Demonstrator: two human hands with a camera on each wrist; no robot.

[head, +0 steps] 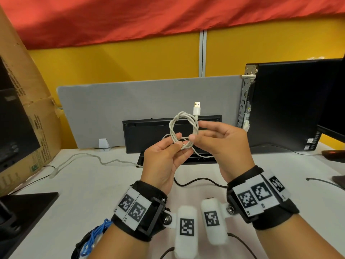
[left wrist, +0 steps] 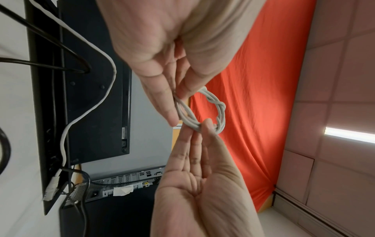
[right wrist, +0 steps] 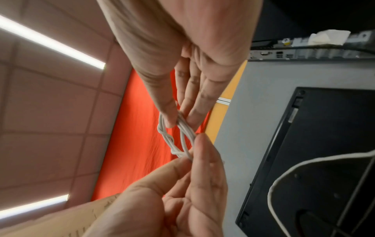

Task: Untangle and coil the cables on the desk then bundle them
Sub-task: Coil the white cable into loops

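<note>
A white USB cable point(head: 183, 126) is wound into a small coil and held up above the desk, its USB plug point(head: 197, 107) sticking up. My left hand point(head: 180, 143) pinches the coil's lower left side between thumb and fingers. On the lower right side, my right hand point(head: 195, 131) pinches it with thumb and fingertips, the other fingers spread. A loose white tail point(head: 203, 156) hangs down from the coil. The left wrist view shows the twisted coil point(left wrist: 220, 112) between both hands. In the right wrist view the coil point(right wrist: 172, 144) looks the same.
A pale network cable point(head: 89, 157) lies on the white desk point(head: 93, 184) at left, and a black cable point(head: 196, 181) runs under my wrists. Blue wire point(head: 95, 234) sits at bottom left. A black keyboard point(head: 149, 133) leans on the grey divider point(head: 112, 109). A computer tower point(head: 280, 105) stands right, a cardboard box point(head: 28, 109) left.
</note>
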